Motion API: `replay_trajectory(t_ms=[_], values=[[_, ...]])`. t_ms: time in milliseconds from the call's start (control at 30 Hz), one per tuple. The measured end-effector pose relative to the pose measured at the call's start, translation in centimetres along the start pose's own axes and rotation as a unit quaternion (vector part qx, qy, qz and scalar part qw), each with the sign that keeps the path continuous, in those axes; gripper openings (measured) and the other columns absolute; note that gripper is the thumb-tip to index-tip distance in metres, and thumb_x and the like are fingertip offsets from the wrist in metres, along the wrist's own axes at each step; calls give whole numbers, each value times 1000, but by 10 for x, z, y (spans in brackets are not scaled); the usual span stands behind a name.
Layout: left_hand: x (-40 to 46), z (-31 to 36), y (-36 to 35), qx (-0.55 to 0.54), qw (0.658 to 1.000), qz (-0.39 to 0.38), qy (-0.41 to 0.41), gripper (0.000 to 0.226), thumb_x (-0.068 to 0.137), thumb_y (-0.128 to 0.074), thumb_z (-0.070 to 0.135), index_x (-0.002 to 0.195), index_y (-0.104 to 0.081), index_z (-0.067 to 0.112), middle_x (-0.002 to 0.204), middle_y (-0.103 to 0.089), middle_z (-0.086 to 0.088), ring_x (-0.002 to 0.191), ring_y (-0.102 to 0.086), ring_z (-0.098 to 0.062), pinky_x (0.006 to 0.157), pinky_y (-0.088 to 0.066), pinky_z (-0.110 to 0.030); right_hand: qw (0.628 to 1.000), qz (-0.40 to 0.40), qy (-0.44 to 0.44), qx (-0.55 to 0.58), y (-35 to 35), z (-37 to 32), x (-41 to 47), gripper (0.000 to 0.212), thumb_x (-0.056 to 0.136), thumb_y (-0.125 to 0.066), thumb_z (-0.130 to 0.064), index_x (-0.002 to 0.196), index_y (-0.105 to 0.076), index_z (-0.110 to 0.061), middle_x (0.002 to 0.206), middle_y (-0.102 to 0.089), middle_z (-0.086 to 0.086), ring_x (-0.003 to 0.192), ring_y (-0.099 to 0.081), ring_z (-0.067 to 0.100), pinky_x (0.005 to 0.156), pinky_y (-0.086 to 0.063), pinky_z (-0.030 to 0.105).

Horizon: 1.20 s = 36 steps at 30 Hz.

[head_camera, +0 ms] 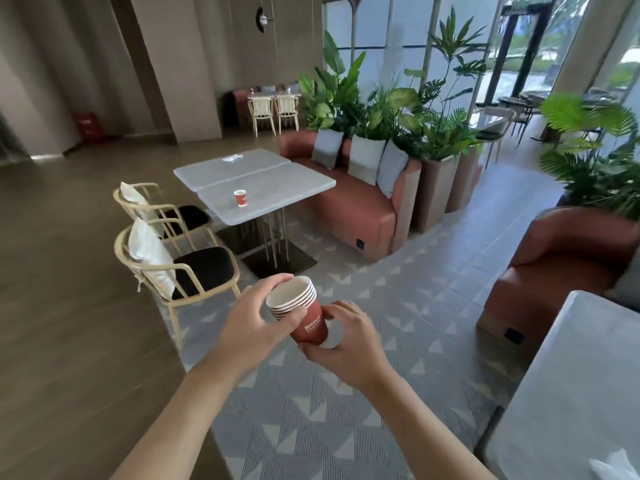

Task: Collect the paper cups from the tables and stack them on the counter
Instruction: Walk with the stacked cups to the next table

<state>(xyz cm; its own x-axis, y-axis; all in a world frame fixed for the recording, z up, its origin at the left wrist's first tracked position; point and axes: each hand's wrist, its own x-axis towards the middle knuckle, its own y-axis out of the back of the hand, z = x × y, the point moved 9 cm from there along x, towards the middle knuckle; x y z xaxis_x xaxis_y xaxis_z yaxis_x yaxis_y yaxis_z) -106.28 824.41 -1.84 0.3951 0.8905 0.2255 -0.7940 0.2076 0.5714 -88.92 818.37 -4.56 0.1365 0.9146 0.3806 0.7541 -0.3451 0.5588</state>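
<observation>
Head view: I see both hands raised in front of me over the patterned floor (346, 393).
Cup stack: nested red paper cups (299, 313), tilted, white rims toward the upper left, held in mid-air between my hands.
Left hand (256, 318): fingers curled round the rims at the top of the stack, thumb across the rims.
Right hand (346, 337): fingers and thumb curled round the stack's base.
Lone cup (240, 197): upright on the near grey table (277, 199), well apart from my hands.
Chairs: two wooden chairs (173, 268) left of that table.
Sofa (360, 206): red, just right of the table.
</observation>
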Motion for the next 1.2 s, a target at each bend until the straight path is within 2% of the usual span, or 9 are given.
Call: replay_trajectory(t_ms=[133, 200, 300, 467, 600, 667, 833, 933, 1200], values=[[36, 8, -24, 11, 1000, 14, 1, 61, 83, -70, 76, 138, -50, 62, 132, -56, 30, 126, -55, 2, 104, -58, -45, 1000, 3, -5, 1, 22, 30, 24, 53, 66, -85, -55, 111, -74, -29, 102, -64, -21, 101, -58, 3, 91, -49, 27], [52, 11, -37, 16, 1000, 8, 0, 60, 82, -71, 75, 138, -50, 62, 131, -55, 31, 125, -55, 3, 104, -58, -44, 1000, 9, -9, 4, 30, 45, 32, 53, 66, -85, -57, 111, -73, -31, 101, -62, -23, 101, -57, -1, 90, -48, 25], [76, 15, -56, 18, 1000, -13, -3, 64, 81, -72, 73, 140, -52, 55, 131, -56, 28, 124, -56, 2, 103, -59, -43, 999, 23, -26, 18, 37, 68, 40, 55, 66, -85, -59, 114, -73, -33, 101, -61, -26, 102, -57, -1, 88, -49, 22], [119, 11, -93, 5, 998, -56, -8, 67, 82, -69, 73, 143, -53, 51, 134, -59, 21, 126, -58, -2, 103, -59, -43, 997, 46, -60, 19, 49, 107, 59, 56, 66, -86, -57, 114, -74, -30, 99, -59, -29, 101, -59, 3, 92, -53, 30], [163, 13, -131, -28, 994, -100, -26, 67, 79, -69, 71, 140, -58, 45, 131, -62, 24, 122, -59, 4, 103, -58, -42, 992, 70, -101, -7, 65, 142, 72, 57, 66, -84, -58, 115, -73, -30, 99, -58, -29, 102, -57, 4, 91, -49, 24], [186, 16, -151, -43, 990, -122, -47, 68, 81, -70, 67, 142, -59, 39, 133, -64, 17, 123, -60, 0, 105, -57, -43, 988, 92, -121, -26, 77, 158, 80, 56, 65, -83, -57, 112, -74, -29, 97, -57, -28, 99, -58, 4, 89, -48, 24], [248, 32, -183, -91, 973, -181, -108, 73, 80, -71, 67, 143, -62, 31, 133, -68, 14, 124, -63, -6, 106, -56, -42, 974, 153, -153, -69, 107, 176, 111, 51, 65, -87, -50, 109, -76, -25, 96, -63, -19, 97, -58, 6, 88, -47, 25], [288, 39, -191, -107, 962, -211, -138, 67, 83, -72, 61, 143, -62, 33, 133, -67, 19, 123, -62, -1, 106, -55, -38, 965, 184, -163, -89, 119, 180, 137, 48, 67, -91, -42, 109, -77, -21, 96, -64, -17, 96, -59, 7, 88, -48, 25], [371, 25, -187, -138, 942, -258, -165, 59, 83, -77, 50, 139, -65, 36, 130, -70, 20, 124, -63, -4, 107, -54, -40, 947, 234, -191, -111, 111, 180, 203, 47, 66, -97, -25, 107, -78, -14, 96, -65, -13, 96, -62, 12, 90, -51, 37]])
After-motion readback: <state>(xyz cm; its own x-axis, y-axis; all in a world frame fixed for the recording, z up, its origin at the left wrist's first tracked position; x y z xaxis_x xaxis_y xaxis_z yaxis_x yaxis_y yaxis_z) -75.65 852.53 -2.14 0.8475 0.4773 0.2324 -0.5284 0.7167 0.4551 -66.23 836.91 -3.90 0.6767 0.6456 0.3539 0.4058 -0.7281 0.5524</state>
